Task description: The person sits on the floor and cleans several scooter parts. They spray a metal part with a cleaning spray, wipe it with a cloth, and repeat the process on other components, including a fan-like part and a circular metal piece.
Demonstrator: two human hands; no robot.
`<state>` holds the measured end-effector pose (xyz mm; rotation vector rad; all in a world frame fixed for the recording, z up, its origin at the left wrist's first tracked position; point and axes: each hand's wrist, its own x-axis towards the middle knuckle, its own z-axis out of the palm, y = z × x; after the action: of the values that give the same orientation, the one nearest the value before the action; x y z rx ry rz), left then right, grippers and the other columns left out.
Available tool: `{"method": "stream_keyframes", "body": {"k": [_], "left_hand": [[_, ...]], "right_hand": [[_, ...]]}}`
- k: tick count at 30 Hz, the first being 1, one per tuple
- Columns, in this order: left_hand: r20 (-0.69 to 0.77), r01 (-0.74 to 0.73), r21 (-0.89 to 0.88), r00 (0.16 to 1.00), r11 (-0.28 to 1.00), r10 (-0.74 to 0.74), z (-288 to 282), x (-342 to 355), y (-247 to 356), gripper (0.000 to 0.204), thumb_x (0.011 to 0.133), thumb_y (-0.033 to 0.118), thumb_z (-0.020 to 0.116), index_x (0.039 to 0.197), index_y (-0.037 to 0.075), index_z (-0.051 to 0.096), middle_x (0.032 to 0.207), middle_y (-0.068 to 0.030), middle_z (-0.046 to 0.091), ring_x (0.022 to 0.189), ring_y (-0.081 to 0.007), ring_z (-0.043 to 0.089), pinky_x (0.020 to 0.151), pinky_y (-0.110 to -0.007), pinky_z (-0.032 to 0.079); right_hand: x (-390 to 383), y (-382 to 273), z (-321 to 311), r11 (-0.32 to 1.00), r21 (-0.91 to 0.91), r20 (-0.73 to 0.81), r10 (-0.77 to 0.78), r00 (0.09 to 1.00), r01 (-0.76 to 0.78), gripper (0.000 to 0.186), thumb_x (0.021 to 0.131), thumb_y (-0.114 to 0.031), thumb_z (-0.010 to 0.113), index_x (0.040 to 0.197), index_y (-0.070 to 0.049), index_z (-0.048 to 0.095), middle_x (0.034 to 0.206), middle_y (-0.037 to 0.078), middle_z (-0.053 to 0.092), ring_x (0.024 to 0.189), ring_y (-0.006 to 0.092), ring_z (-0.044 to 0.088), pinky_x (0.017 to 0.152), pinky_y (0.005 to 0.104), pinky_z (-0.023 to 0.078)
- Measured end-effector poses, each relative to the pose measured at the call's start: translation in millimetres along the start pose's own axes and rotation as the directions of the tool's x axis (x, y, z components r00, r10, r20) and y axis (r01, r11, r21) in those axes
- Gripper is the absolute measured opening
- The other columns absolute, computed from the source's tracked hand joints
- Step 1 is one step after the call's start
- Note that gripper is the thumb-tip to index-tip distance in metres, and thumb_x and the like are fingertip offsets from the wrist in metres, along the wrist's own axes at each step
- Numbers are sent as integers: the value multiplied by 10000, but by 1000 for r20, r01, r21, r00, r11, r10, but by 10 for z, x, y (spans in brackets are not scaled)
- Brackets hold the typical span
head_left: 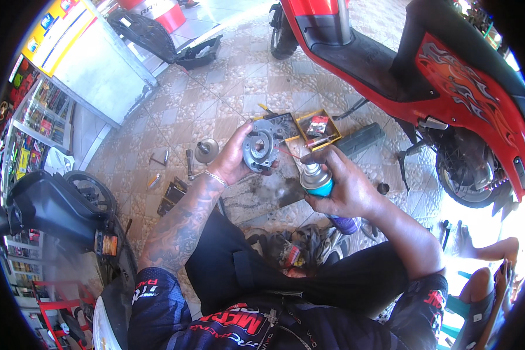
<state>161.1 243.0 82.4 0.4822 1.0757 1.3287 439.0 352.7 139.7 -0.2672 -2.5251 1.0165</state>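
My left hand [233, 157] is closed around a round grey metal clutch-like part [258, 149] with a hole in its middle, held up above the floor. My right hand [354, 188] grips a spray can [317, 181] with a teal band and a purple lower end. A thin red straw [290, 154] runs from the can's nozzle toward the metal part, its tip close to the part's right side. My index finger is at the top of the can; whether it presses the nozzle, I cannot tell. Below the hands lies a stained grey mat [256, 195].
Around the mat lie a yellow-edged tool case [336, 133], a dark green box [361, 140], a metal disc [206, 150], and a hammer [160, 157]. A red scooter [391, 108] stands at right, a dark one [58, 204] at left. Another person [481, 289] sits at lower right.
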Motion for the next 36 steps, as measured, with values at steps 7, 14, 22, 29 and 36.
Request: {"method": "stream_keyframes", "body": {"k": [7,14,22,29,36], "left_hand": [[8,-11,-6,1000,1000,11,-11,2,-6,658,1064,661,376,1376,119,580,1057,-93,732,922,-323,764,739,-483,616],[21,-10,-8,1000,1000,10,-6,9,-5,658,1061,670,374,1370,130,586,1048,-88,739,924,-315,765,734,-476,617],[4,-12,8,1000,1000,12,36,-13,18,640,1068,655,371,1365,136,597,1068,-74,742,922,-242,754,742,-470,623],[12,-6,17,1000,1000,6,65,-41,50,648,1063,662,377,1362,133,603,1073,-77,739,915,-262,755,765,-480,621],[-28,-15,6,999,1000,15,62,-23,34,662,1073,635,356,1407,104,568,1137,-107,723,972,-299,745,829,-502,605]], "right_hand": [[-24,-51,-21,998,29,46,-63,997,62,680,717,-197,871,1321,-94,577,1168,161,599,1114,391,659,949,464,545],[-11,-27,-34,1000,-4,57,-25,998,25,684,705,-198,876,1313,-101,578,1168,151,603,1105,394,661,936,469,551],[-11,-26,-26,999,18,97,-43,994,41,685,694,-183,877,1309,-113,583,1177,146,612,1104,392,662,936,470,552],[4,18,-26,999,16,67,-41,997,40,685,693,-184,880,1305,-108,582,1173,147,610,1097,387,664,936,466,548],[-1,-29,-54,996,52,73,-75,995,72,688,692,-181,885,1304,-110,577,1161,146,617,1098,384,671,945,455,546]]}}
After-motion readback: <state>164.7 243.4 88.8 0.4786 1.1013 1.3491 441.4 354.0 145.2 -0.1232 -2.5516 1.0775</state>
